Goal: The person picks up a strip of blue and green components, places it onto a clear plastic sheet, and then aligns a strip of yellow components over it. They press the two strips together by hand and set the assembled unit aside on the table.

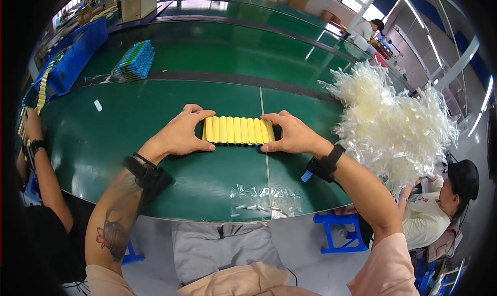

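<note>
A row of yellow cylindrical cells, a battery pack (238, 130), lies crosswise on the green table in front of me. My left hand (184, 132) grips its left end, thumb at the near edge and fingers at the far edge. At the right end my right hand (291, 132) holds it the same way. Dark bits show along the pack's near lower edge. Closer to me lies a clear plastic bag (264, 202) with small white pieces in it.
A big heap of clear plastic film (388, 120) stands at the right. Blue-green battery packs (135, 61) are stacked far left, near a blue bin (75, 58). A small white piece (98, 105) lies left. Co-workers sit at both sides; one hand (32, 125) handles a yellow strip.
</note>
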Motion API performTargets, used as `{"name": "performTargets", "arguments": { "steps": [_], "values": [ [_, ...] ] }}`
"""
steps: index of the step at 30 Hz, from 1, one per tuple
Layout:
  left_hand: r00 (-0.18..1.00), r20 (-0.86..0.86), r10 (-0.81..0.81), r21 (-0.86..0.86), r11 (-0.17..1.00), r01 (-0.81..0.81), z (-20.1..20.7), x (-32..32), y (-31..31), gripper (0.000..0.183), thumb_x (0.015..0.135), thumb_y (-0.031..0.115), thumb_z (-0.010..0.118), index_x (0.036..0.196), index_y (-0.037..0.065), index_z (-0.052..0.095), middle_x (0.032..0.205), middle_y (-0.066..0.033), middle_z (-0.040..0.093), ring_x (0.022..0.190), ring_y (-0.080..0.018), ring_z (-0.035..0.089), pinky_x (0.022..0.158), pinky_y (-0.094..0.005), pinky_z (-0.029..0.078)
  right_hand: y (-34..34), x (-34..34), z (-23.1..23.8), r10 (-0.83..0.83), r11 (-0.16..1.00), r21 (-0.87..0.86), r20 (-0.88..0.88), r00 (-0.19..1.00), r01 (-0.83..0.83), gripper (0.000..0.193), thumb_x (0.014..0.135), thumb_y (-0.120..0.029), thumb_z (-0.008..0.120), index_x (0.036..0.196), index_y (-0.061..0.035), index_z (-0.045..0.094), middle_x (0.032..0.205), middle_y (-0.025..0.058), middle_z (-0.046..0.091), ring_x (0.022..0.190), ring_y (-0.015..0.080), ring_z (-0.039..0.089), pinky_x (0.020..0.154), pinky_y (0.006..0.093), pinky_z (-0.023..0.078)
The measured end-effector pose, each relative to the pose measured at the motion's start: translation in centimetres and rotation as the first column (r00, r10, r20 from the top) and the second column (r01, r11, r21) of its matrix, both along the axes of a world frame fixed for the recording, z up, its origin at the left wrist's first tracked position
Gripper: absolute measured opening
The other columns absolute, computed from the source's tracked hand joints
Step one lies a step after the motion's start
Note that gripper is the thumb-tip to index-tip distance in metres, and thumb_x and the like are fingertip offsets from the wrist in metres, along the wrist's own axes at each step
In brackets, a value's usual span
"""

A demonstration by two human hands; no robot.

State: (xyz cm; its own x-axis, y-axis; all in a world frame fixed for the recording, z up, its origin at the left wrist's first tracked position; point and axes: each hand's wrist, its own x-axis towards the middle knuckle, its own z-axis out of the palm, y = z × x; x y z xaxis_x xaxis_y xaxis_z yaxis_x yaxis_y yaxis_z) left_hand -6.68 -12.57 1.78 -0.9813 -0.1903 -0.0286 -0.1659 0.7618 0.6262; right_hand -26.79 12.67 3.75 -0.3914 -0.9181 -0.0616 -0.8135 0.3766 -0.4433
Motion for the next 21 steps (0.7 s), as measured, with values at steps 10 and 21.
{"name": "performTargets", "arguments": {
  "steps": [10, 21],
  "values": [
    [0.998, -0.062, 0.007, 0.072, 0.997, -0.002, -1.2, 0.5, -1.0, 0.075, 0.08, 0.028, 0.081, 0.146, 0.008, 0.05, 0.141, -0.0138, 0.045, 0.108, -0.0256, 0.056, 0.095, -0.0359, 0.051, -0.2, 0.9, 0.8, -0.019, 0.998, 0.055, 0.015, 1.0, 0.018, 0.083, 0.071, -0.042, 0.086, 0.139, -0.0059, 0.055, 0.115, 0.0206, 0.06, 0.11, 0.036, 0.061, 0.098, 0.0418, 0.049],
    [0.973, -0.228, 0.034, 0.327, 0.944, 0.044, 3.7, 9.9, 5.3, 0.075, 0.08, 0.021, 0.079, 0.146, 0.005, 0.046, 0.125, -0.0145, 0.058, 0.095, -0.0226, 0.06, 0.081, -0.0351, 0.051, 1.9, 8.6, 4.5, 0.3, 0.954, -0.015, 0.002, 0.954, -0.3, 0.091, 0.068, -0.048, 0.087, 0.138, -0.0034, 0.05, 0.113, 0.0225, 0.06, 0.096, 0.0381, 0.066, 0.083, 0.042, 0.055]
  ]
}}
